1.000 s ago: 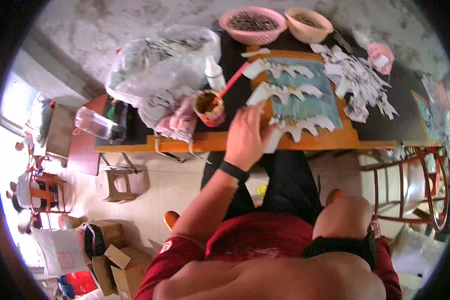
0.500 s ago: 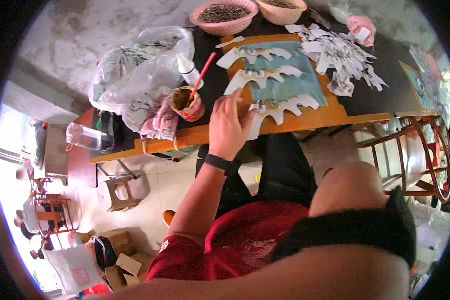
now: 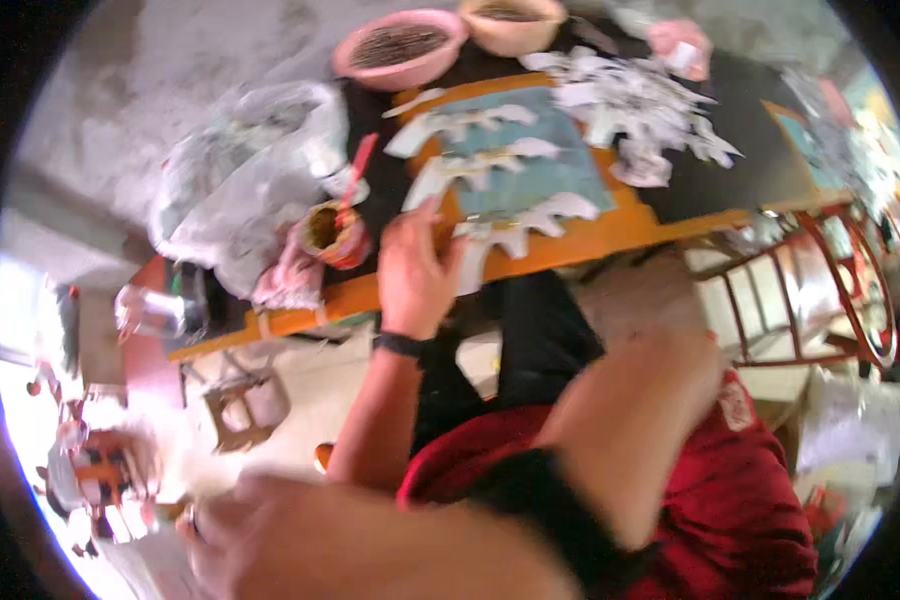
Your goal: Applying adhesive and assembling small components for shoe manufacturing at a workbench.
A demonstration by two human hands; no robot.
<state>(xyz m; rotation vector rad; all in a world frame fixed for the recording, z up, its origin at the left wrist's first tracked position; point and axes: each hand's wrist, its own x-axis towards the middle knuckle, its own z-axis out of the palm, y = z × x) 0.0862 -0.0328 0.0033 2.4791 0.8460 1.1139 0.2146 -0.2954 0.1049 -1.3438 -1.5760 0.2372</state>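
My left hand (image 3: 413,272), with a black band at the wrist, lies with fingers spread on a white paper cut-out (image 3: 490,240) at the near edge of an orange board (image 3: 610,228). More white cut-outs lie on a blue sheet (image 3: 530,175) on that board. Just left of the hand stands a small cup (image 3: 328,232) with a red-handled brush (image 3: 358,175) in it. My right forearm (image 3: 620,440) is raised close to the camera and crosses the lower picture. My right hand (image 3: 220,530) is a blur at the lower left, and I cannot tell its fingers.
A pink bowl (image 3: 400,45) and a tan bowl (image 3: 510,15) stand at the table's far side. A crumpled plastic bag (image 3: 240,190) lies left, a heap of white cut-outs (image 3: 640,110) right. A red metal frame (image 3: 820,290) stands right, and a small stool (image 3: 240,405) is on the floor.
My right arm has swung up and across the lower view, close to the camera. The view has tilted. My left hand stays on the cut-out at the board's edge.
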